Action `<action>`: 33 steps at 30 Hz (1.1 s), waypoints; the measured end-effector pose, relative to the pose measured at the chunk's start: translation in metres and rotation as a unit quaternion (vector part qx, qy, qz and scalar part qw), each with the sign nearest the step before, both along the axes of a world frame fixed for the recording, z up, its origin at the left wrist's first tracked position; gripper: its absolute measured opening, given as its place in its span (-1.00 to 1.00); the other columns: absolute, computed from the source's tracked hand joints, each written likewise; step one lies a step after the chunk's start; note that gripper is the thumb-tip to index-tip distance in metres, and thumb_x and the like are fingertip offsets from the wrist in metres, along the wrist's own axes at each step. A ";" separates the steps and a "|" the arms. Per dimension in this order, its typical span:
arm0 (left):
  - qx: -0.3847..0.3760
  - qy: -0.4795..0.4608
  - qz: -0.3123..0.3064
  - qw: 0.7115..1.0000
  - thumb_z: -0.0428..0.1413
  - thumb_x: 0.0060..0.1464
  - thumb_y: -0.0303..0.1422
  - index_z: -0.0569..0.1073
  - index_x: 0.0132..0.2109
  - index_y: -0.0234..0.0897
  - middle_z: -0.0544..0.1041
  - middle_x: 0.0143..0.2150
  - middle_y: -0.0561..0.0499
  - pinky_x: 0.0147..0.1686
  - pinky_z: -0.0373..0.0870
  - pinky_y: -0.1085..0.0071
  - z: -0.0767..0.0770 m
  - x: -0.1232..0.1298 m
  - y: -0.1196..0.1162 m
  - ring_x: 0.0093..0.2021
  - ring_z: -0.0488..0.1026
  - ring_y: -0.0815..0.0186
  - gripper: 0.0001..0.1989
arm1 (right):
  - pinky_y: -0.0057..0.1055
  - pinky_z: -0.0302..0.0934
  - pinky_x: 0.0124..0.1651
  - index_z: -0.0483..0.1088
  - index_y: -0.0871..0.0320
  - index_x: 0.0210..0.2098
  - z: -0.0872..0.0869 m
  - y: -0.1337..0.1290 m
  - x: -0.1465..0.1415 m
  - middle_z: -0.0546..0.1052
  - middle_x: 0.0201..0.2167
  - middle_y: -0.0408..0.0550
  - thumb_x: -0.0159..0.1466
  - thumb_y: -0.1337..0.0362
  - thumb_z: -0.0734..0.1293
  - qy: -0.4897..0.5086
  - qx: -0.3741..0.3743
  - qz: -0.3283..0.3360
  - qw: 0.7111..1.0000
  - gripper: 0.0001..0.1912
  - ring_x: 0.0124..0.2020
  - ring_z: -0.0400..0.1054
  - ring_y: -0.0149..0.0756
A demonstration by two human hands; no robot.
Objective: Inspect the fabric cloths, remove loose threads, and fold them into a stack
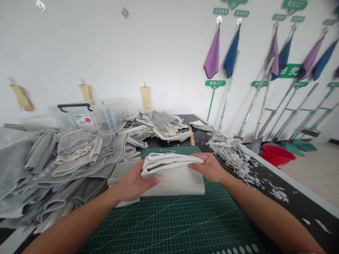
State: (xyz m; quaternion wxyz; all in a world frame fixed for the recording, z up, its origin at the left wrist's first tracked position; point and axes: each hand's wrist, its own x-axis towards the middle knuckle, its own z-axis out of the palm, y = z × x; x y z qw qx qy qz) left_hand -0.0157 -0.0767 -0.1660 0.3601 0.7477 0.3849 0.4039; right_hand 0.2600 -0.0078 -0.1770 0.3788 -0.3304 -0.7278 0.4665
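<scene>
In the head view, our only one, we had the cloth [174, 180] over the mat [169, 222], its layers stacked and the folds showing along the top. Our left hand [137, 178] gripped its left end, thumb flat on the near face, the other fingers mostly hidden behind. Our right hand [208, 167] pinched the layers at the upper right corner, thumb in front. We judged that a grip at each end served to hold the layers together and level. Whether the lower edge touched the mat, we could not tell.

Just beyond the cloth we saw a blue tool [167, 151] on the mat, probably put there for easy reach. We had a pile [87, 158] of grey and off-white pieces at our left and shreds [238, 162] on the table [293, 206] at our right, a split that seemed meant to part usable pieces from waste. Gloves [145, 97] and towels [212, 58] hung on wall hooks, likely to save table space.

As for writing, we read "45L" on the red spot of the label [84, 121] on the clear bin [107, 118]; its smaller print was too fine. A green sign [215, 83] read "阳光工厂 01". On a larger panel [292, 71] we made out "把", the character before it partly covered by a towel. We could read no brand.
</scene>
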 end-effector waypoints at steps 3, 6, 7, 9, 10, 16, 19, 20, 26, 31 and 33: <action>-0.014 -0.014 -0.027 0.999 0.09 0.08 -0.32 0.29 0.18 -0.18 0.38 0.13 -0.04 0.12 0.23 0.17 -0.005 0.002 0.005 0.09 0.34 0.17 -0.51 | -0.45 0.22 -0.31 0.49 0.22 -0.28 -0.001 0.004 -0.001 0.52 -0.36 -0.08 0.03 0.17 0.43 0.041 -0.009 -0.034 0.999 -0.70 -0.36 0.36 -0.33; 0.021 -0.015 -0.004 1.000 0.08 0.09 -0.34 0.43 0.07 -0.23 0.43 0.08 -0.06 0.15 0.19 0.15 -0.009 0.000 0.007 0.08 0.35 0.15 -0.63 | -0.50 0.22 -0.36 0.47 0.19 -0.25 -0.001 0.008 -0.001 0.51 -0.37 -0.11 -0.01 0.18 0.46 0.083 -0.020 -0.054 0.995 -0.66 -0.41 0.35 -0.40; 0.035 -0.020 0.014 0.999 0.10 0.07 -0.35 0.46 0.03 -0.25 0.45 0.06 -0.08 0.15 0.20 0.16 -0.011 0.000 0.007 0.06 0.37 0.14 -0.65 | -0.52 0.23 -0.36 0.45 0.17 -0.23 0.000 0.008 -0.001 0.50 -0.36 -0.13 -0.02 0.19 0.47 0.098 -0.015 -0.056 0.993 -0.64 -0.41 0.35 -0.41; 0.058 -0.045 0.070 0.995 0.14 0.03 -0.33 0.50 -0.02 -0.28 0.49 0.01 -0.09 0.12 0.25 0.18 -0.013 -0.002 0.007 0.01 0.41 0.14 -0.67 | -0.52 0.25 -0.32 0.40 0.12 -0.16 0.002 0.008 0.000 0.50 -0.31 -0.14 -0.03 0.21 0.48 0.127 -0.014 -0.045 0.991 -0.57 -0.37 0.36 -0.41; 0.066 -0.060 0.106 0.990 0.15 0.02 -0.32 0.51 -0.04 -0.29 0.50 -0.02 -0.09 0.10 0.27 0.19 -0.014 -0.002 0.007 -0.01 0.42 0.14 -0.67 | -0.50 0.26 -0.30 0.38 0.10 -0.11 0.002 0.006 0.000 0.50 -0.29 -0.14 -0.03 0.22 0.48 0.140 -0.024 -0.033 0.989 -0.52 -0.35 0.37 -0.39; 0.060 -0.076 0.165 0.981 0.16 0.00 -0.23 0.52 -0.10 -0.29 0.53 -0.07 -0.07 0.06 0.32 0.20 -0.010 -0.004 0.007 -0.04 0.44 0.14 -0.67 | -0.36 0.32 -0.27 0.43 0.22 -0.19 -0.002 0.000 -0.006 0.55 -0.32 -0.02 0.02 0.15 0.45 0.154 -0.115 -0.008 0.981 -0.59 -0.32 0.42 -0.26; 0.052 -0.037 0.082 0.995 0.14 0.03 -0.25 0.43 0.05 -0.26 0.45 0.06 -0.07 0.17 0.18 0.17 -0.004 -0.007 0.007 0.11 0.32 0.14 -0.58 | -0.36 0.31 -0.27 0.47 0.24 -0.26 -0.008 0.001 -0.008 0.55 -0.35 -0.03 0.01 0.16 0.45 0.159 -0.110 -0.042 0.980 -0.65 -0.35 0.42 -0.28; 0.047 -0.021 0.060 0.997 0.12 0.05 -0.26 0.38 0.10 -0.26 0.42 0.10 -0.08 0.19 0.13 0.15 -0.001 -0.008 0.006 0.15 0.28 0.14 -0.55 | -0.36 0.31 -0.27 0.47 0.24 -0.27 -0.009 0.002 -0.008 0.56 -0.36 -0.04 0.00 0.15 0.46 0.156 -0.111 -0.044 0.980 -0.65 -0.36 0.42 -0.28; 0.001 0.065 -0.007 0.998 0.06 0.11 -0.26 0.26 0.20 -0.20 0.34 0.17 -0.06 0.19 0.13 0.13 0.013 -0.020 0.002 0.20 0.21 0.14 -0.50 | -0.33 0.30 -0.31 0.45 0.26 -0.29 -0.014 0.010 -0.008 0.55 -0.39 -0.04 -0.02 0.08 0.45 0.101 -0.141 -0.018 0.985 -0.59 -0.40 0.41 -0.25; -0.053 0.024 0.054 0.997 0.10 0.06 -0.22 0.42 0.05 -0.28 0.47 0.04 -0.09 0.02 0.35 0.18 0.022 -0.032 0.004 -0.01 0.41 0.12 -0.59 | -0.44 0.26 -0.43 0.41 0.25 -0.32 -0.025 0.021 -0.012 0.52 -0.43 -0.07 0.08 0.00 0.36 0.009 -0.113 0.009 0.993 -0.60 -0.48 0.40 -0.36; -0.042 -0.080 0.166 0.982 0.16 0.01 -0.22 0.44 -0.01 -0.34 0.53 -0.08 -0.10 -0.10 0.44 0.23 0.033 -0.044 0.010 -0.13 0.47 0.16 -0.59 | -0.49 0.21 -0.52 0.37 0.23 -0.31 -0.032 0.025 -0.014 0.52 -0.42 -0.06 0.14 -0.05 0.28 -0.017 -0.112 0.007 0.994 -0.58 -0.55 0.39 -0.40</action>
